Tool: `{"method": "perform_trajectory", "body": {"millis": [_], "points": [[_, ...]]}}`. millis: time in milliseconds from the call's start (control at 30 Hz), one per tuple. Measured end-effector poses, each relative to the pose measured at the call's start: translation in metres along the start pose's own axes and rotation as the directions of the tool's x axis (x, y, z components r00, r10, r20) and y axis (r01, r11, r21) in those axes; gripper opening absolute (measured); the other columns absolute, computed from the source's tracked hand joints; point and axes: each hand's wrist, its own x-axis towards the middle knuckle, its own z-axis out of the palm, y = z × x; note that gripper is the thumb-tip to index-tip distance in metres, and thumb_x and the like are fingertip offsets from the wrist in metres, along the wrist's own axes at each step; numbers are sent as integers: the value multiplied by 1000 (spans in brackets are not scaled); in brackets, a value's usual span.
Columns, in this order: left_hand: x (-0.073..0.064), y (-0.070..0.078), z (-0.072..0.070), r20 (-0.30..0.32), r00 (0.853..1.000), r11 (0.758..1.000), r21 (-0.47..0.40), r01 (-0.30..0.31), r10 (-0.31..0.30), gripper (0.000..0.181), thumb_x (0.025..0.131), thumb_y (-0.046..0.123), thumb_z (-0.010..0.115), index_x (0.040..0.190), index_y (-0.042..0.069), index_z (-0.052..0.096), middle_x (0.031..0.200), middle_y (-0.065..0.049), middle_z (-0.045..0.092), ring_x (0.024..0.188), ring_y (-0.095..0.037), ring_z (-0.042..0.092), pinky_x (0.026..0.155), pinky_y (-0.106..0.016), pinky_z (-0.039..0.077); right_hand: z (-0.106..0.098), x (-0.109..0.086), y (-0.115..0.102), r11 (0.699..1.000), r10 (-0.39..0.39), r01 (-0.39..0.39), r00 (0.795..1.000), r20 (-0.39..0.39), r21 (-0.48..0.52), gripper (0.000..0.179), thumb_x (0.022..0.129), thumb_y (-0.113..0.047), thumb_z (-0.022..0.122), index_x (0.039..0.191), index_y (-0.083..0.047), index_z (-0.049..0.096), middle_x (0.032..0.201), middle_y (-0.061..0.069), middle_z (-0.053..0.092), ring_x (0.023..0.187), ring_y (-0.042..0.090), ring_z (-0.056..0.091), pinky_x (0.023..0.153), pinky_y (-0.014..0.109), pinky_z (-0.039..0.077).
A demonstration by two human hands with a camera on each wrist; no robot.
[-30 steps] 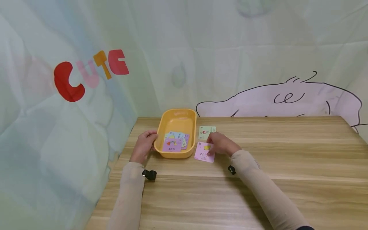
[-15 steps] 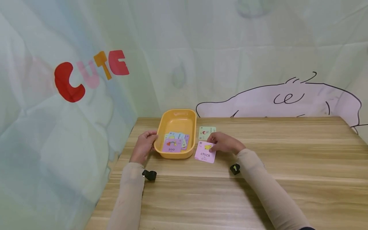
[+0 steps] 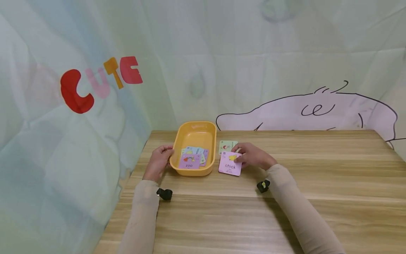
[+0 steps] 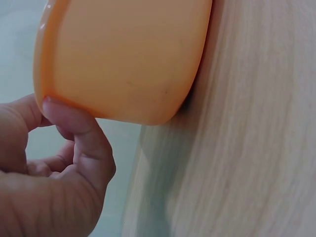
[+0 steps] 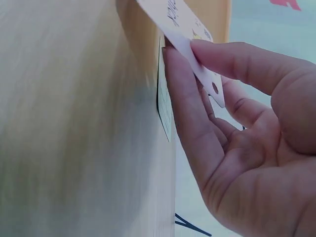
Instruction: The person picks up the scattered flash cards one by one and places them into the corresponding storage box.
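My left hand pinches the rim of a yellow-orange tray at its left side; the left wrist view shows thumb and finger on the tray's edge. Between thumb and fingers, my right hand pinches a pink card marked "chick", just right of the tray. In the right wrist view this card is tilted and raised off the table. A green card lies on the table behind it, partly covered by the pink card and the hand.
Inside the tray lie several overlapping cards, with a purple "zoo" card on top. The wooden table reaches back to a printed curtain, and another curtain hangs along the left side.
The pink "chick" card has come up off the table and shifted slightly right and back, with my right hand moving right. My left hand and the tray stay in place.
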Motion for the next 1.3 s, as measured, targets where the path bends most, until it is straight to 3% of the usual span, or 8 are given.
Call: {"method": "perform_trajectory", "body": {"millis": [367,633,1300], "points": [[0,0,1,0,1000,1000,5,-18,18,34,106,23,54,135,5,57,123,-14,59,80,-15,57,61,-21,49,-14,-8,-2,991,-95,100,994,-62,86,32,95,-2,66,127,-6,60,120,18,60,104,28,62,84,42,59],[2,0,1,-14,1000,1000,24,9,-9,34,106,26,53,135,9,57,126,-12,58,92,-19,57,65,-21,51,-20,-12,-5,992,-71,80,993,-95,95,31,96,-4,64,126,-5,58,126,19,57,105,29,61,86,43,58],[2,0,2,-15,1000,1000,23,3,-3,33,106,24,53,134,8,58,126,-13,59,90,-18,58,65,-21,52,-32,-15,-14,984,-104,124,982,-155,125,22,99,-10,64,118,-2,59,119,17,62,97,26,66,80,35,59]]}}
